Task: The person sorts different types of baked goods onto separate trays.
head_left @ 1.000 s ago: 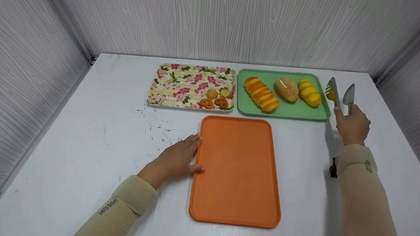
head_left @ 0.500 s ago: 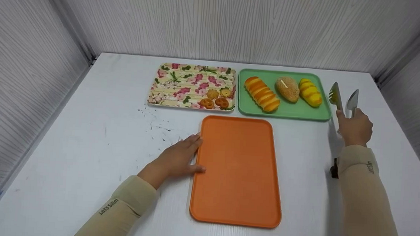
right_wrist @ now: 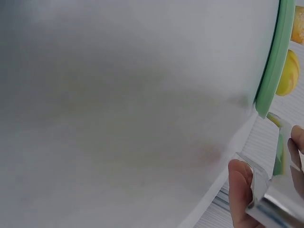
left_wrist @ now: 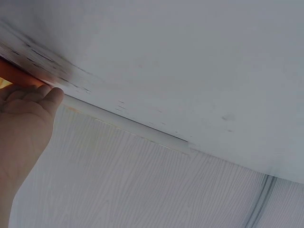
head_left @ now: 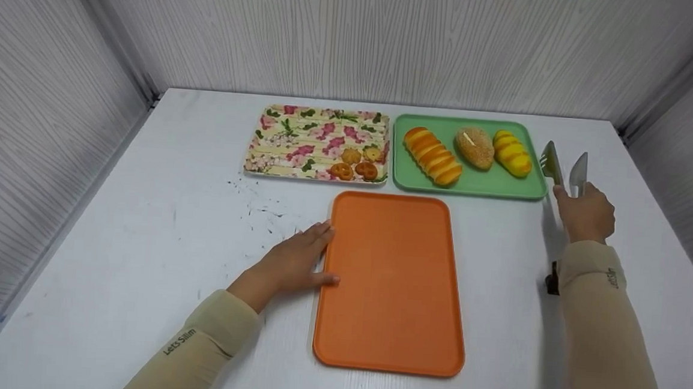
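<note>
My left hand [head_left: 290, 260] rests on the left edge of the orange tray [head_left: 392, 287], thumb over the rim and fingers extended along its side. In the left wrist view, the hand [left_wrist: 26, 118] touches a sliver of that tray [left_wrist: 19, 75]. My right hand [head_left: 587, 213] grips metal serving tongs [head_left: 553, 164], their arms spread apart with nothing between them. The tongs stand just right of the green tray [head_left: 473, 189]. In the right wrist view, fingers [right_wrist: 241, 190] and thumb hold the shiny tongs [right_wrist: 280, 202] near the green tray's corner [right_wrist: 273, 71].
On the green tray lie a long striped bread [head_left: 433, 156], a seeded bun [head_left: 474, 148] and a yellow bread [head_left: 512, 153]. A floral tray [head_left: 289, 149] beside it holds several small cookies [head_left: 352, 156]. Grained panels [head_left: 362, 39] wall in the white table [head_left: 139, 236].
My right hand has drawn the tongs slightly toward me and to the right, then a touch lower. The left hand stays on the orange tray.
</note>
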Available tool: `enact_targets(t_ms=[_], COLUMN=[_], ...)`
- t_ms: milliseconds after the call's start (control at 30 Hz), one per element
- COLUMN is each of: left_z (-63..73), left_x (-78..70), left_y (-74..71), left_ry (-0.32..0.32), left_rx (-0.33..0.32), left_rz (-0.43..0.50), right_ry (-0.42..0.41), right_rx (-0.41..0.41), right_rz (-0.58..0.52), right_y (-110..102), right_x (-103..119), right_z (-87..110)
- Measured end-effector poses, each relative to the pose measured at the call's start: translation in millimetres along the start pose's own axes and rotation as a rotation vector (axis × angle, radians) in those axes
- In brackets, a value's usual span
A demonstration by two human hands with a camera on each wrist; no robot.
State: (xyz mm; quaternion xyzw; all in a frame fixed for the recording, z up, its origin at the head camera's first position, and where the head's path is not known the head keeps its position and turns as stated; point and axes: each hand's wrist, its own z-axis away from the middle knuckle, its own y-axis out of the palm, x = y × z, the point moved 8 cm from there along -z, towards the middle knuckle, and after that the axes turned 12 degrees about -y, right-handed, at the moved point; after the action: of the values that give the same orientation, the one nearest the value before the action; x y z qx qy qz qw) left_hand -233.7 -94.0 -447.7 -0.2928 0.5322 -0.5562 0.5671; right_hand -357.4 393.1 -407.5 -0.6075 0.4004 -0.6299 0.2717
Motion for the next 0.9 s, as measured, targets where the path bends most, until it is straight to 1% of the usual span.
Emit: enact_targets(t_ms=[300, 700, 900], left_z=[1.5, 0.0, 0.5], left_x=[-0.4, 0.5, -0.5], left_y=[0.5, 2.1, 0.3], left_ry=[0.006, -0.011, 0.001], left_rx=[-0.007, 0.006, -0.006], left_rz=[-0.01, -0.005, -0.024], right_ry=[-0.015, 0.027, 0.053], right_rx=[0.004, 0.032, 0.041], right_rz=[-0.023, -0.062, -0.067], right_y=[0.6, 5.1, 4.2], right_x=[5.7, -3.1, -1.1], right_z=[3.9, 5.4, 6.5])
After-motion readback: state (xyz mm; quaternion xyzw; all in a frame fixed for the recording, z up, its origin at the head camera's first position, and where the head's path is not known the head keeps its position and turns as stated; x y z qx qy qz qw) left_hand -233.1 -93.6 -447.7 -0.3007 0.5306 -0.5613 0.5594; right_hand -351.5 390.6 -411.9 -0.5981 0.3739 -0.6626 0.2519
